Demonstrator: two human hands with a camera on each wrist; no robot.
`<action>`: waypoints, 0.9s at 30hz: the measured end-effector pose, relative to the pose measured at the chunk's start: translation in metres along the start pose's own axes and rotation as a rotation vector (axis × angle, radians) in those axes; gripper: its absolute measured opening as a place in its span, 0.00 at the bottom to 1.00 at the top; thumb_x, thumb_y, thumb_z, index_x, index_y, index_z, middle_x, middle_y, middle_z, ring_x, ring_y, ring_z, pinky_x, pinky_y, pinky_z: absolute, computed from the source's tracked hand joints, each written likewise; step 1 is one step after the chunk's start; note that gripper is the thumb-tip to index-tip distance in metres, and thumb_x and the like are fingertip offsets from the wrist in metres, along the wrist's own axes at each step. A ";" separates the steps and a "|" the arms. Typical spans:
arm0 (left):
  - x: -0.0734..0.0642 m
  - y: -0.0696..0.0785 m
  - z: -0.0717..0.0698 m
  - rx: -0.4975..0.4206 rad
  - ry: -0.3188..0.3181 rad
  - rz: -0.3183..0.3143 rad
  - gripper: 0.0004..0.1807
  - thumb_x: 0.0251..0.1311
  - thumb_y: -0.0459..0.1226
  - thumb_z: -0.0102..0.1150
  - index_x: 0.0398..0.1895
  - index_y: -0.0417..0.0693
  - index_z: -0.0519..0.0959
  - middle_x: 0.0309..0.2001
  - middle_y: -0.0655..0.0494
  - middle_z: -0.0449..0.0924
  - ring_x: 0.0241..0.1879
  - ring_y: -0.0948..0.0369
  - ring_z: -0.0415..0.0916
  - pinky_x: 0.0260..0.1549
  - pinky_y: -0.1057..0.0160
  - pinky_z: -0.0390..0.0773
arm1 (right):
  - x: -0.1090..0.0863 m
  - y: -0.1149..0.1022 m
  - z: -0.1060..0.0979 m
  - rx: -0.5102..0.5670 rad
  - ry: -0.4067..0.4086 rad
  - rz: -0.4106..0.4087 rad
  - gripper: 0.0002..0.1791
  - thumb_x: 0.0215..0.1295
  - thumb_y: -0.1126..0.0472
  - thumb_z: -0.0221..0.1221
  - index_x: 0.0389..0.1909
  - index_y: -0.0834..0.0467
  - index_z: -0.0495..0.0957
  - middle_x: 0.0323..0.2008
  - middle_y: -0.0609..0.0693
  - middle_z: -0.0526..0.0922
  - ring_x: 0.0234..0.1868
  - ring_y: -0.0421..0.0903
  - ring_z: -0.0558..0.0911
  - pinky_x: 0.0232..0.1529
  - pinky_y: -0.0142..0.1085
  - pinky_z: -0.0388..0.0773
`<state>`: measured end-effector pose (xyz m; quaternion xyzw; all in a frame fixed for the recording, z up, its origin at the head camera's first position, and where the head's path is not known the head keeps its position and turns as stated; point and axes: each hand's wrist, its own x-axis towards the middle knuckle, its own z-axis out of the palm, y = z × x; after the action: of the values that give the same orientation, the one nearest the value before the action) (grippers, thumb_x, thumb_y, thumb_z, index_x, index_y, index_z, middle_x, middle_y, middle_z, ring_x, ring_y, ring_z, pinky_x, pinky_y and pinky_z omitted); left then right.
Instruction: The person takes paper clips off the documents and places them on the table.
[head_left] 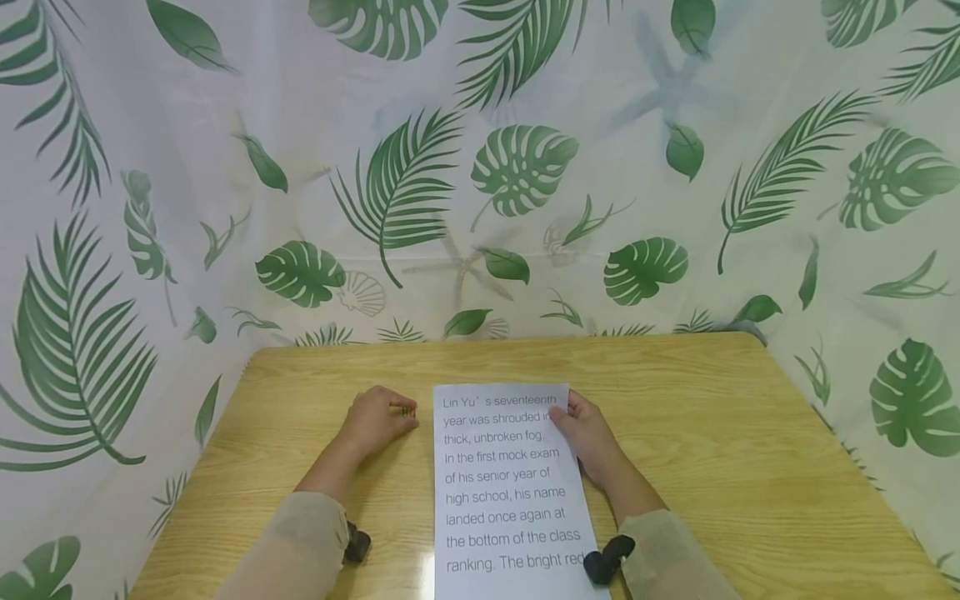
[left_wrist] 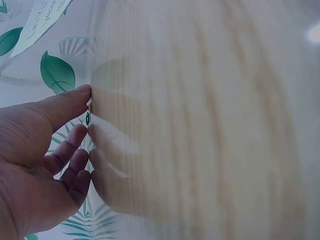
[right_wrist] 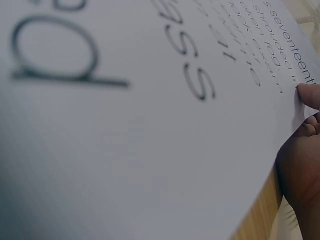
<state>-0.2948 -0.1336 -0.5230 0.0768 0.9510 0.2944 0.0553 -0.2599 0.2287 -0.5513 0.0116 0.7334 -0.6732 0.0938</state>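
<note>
A white sheet of paper (head_left: 502, 483) printed with large English text lies in front of me in the head view, its lower end cut off by the frame. My right hand (head_left: 592, 433) pinches its upper right edge, thumb on top and fingers underneath. In the right wrist view the paper (right_wrist: 140, 140) fills most of the picture, with the right hand (right_wrist: 305, 155) at the right side. To the left of the sheet, apart from it, my left hand (head_left: 375, 421) rests its fingertips on the table, fingers loosely bent and holding nothing; the left wrist view shows this hand (left_wrist: 45, 155) too.
The wooden table (head_left: 750, 467) has a light grain and rounded far corners. A white curtain (head_left: 570, 275) with green leaf prints hangs behind it and along both sides. Each wrist carries a small black device (head_left: 357, 543). Light glares near the sheet's lower left edge.
</note>
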 end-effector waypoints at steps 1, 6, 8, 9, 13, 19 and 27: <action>0.000 0.000 0.000 0.001 0.000 0.000 0.16 0.68 0.44 0.74 0.56 0.51 0.91 0.66 0.42 0.84 0.72 0.37 0.73 0.75 0.31 0.69 | 0.000 0.000 0.000 0.000 -0.001 -0.001 0.22 0.88 0.59 0.48 0.77 0.53 0.71 0.60 0.61 0.89 0.45 0.46 0.93 0.44 0.36 0.90; 0.000 -0.001 0.000 0.004 0.001 -0.005 0.17 0.67 0.44 0.75 0.57 0.52 0.91 0.66 0.42 0.83 0.72 0.36 0.74 0.74 0.31 0.70 | 0.000 -0.001 0.000 0.004 -0.003 0.000 0.22 0.87 0.59 0.49 0.77 0.54 0.71 0.59 0.61 0.89 0.45 0.46 0.93 0.43 0.36 0.90; 0.001 -0.002 0.001 0.006 0.004 -0.007 0.17 0.67 0.44 0.75 0.56 0.52 0.91 0.66 0.42 0.84 0.72 0.37 0.74 0.73 0.31 0.70 | -0.001 -0.002 0.001 0.004 -0.001 0.003 0.22 0.87 0.59 0.49 0.77 0.54 0.71 0.59 0.61 0.89 0.45 0.46 0.93 0.43 0.36 0.90; 0.001 -0.002 0.001 0.006 0.005 -0.007 0.17 0.67 0.44 0.75 0.56 0.53 0.91 0.66 0.43 0.84 0.72 0.37 0.74 0.73 0.31 0.70 | -0.001 -0.002 0.001 0.003 0.000 0.005 0.22 0.87 0.59 0.49 0.77 0.53 0.71 0.59 0.61 0.89 0.45 0.46 0.93 0.43 0.36 0.90; 0.001 -0.003 0.002 0.006 0.011 -0.011 0.16 0.67 0.45 0.75 0.56 0.54 0.91 0.65 0.44 0.85 0.72 0.37 0.74 0.73 0.31 0.71 | -0.001 -0.002 0.001 0.001 0.000 0.010 0.22 0.87 0.59 0.49 0.77 0.53 0.71 0.60 0.60 0.89 0.46 0.47 0.93 0.44 0.37 0.91; 0.003 -0.005 0.003 0.003 0.015 -0.014 0.17 0.66 0.45 0.75 0.57 0.54 0.91 0.66 0.44 0.85 0.72 0.36 0.74 0.73 0.30 0.70 | -0.001 -0.001 0.001 0.000 0.004 0.012 0.22 0.87 0.59 0.49 0.77 0.53 0.71 0.59 0.60 0.89 0.45 0.47 0.93 0.43 0.37 0.90; 0.003 -0.005 0.003 -0.018 0.014 -0.026 0.22 0.65 0.44 0.76 0.62 0.54 0.89 0.68 0.44 0.84 0.74 0.36 0.72 0.74 0.30 0.69 | 0.000 -0.001 0.001 -0.008 0.017 0.020 0.22 0.87 0.59 0.49 0.77 0.52 0.71 0.58 0.60 0.89 0.45 0.48 0.93 0.43 0.36 0.90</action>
<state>-0.2983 -0.1350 -0.5283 0.0621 0.9495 0.3029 0.0533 -0.2600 0.2275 -0.5506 0.0239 0.7367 -0.6692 0.0943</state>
